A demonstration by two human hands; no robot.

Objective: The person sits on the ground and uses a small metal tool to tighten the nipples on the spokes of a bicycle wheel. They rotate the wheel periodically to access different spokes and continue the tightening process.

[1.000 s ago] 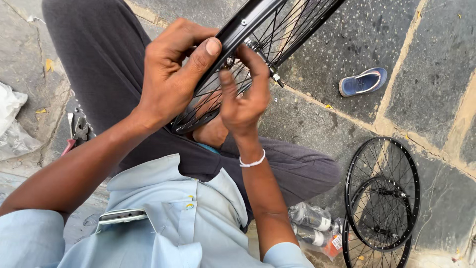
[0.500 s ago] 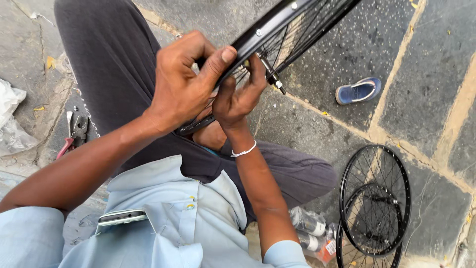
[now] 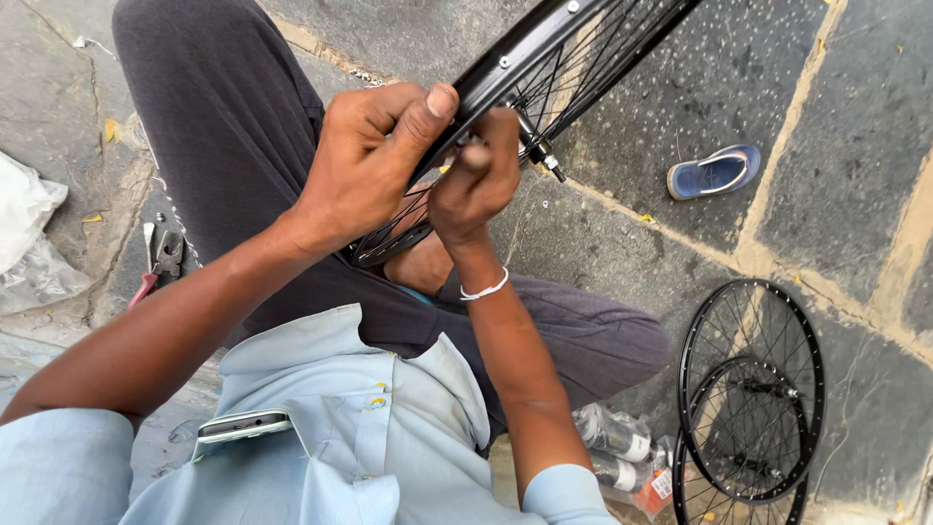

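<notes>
Grey stone paving (image 3: pixel 855 146) with pale joints lies under everything, and the person sits low on it, dark trousers drawn up under the work. Up front, the black bicycle wheel (image 3: pixel 544 39) rests tilted across the lap, its rim running as a long diagonal from just below the left hand up and away to the top right, past both hands and out of view. The left hand (image 3: pixel 374 156) is wrapped around the rim, fingers curled under, thumb pressed flat along the outer edge, a firm closed grip. Just to its right and touching the rim from the inner side, the right hand (image 3: pixel 476 180) is pinched shut, fingertips bunched at a spoke end; what sits between them cannot be told. A white band (image 3: pixel 483 289) circles that wrist. Spokes (image 3: pixel 583 87) fan out beyond the right hand's knuckles. Well off to the right of the hands lies a blue sandal (image 3: pixel 714 171), and nearer the right elbow two more black wheels (image 3: pixel 753 389) lean together beside some small bottles (image 3: pixel 612 437). Left of the left forearm, pliers (image 3: pixel 160 255) rest on the stone near a white plastic bag (image 3: pixel 29 243).
</notes>
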